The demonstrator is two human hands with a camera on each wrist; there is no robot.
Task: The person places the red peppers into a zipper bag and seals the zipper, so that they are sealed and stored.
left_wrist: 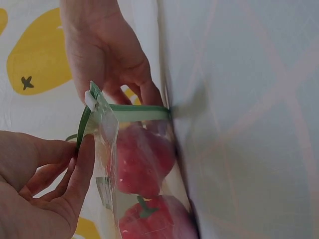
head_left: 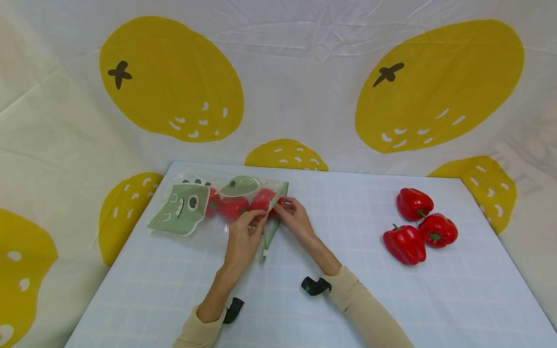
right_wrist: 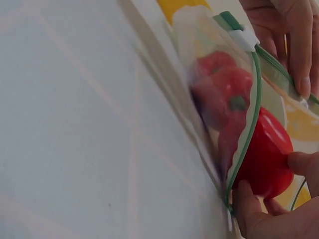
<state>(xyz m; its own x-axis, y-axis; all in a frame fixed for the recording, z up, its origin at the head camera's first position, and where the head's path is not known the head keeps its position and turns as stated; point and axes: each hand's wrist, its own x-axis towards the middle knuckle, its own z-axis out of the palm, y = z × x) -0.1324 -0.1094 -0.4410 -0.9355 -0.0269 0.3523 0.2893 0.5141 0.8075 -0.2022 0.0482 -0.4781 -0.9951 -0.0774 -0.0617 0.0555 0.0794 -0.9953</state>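
A clear zip bag (head_left: 180,215) with green cartoon prints and a green zip edge lies on the table, its mouth open toward the right. Inside are red bell peppers (head_left: 232,208). My left hand (head_left: 243,239) pinches the upper edge of the mouth between thumb and fingers. At the opening my right hand (head_left: 299,223) holds a red bell pepper (right_wrist: 271,154), thumb on its side and fingers beneath, by the lower rim. That pepper sits partly within the mouth. In the right wrist view a white slider (right_wrist: 244,38) shows at one end of the zip.
Three more red bell peppers (head_left: 405,245) lie grouped on the right side of the table (head_left: 339,208). Behind the table hangs a pale cloth (head_left: 300,96) printed with big yellow fruit. Black wrist-camera mounts (head_left: 315,286) sit at both sleeves.
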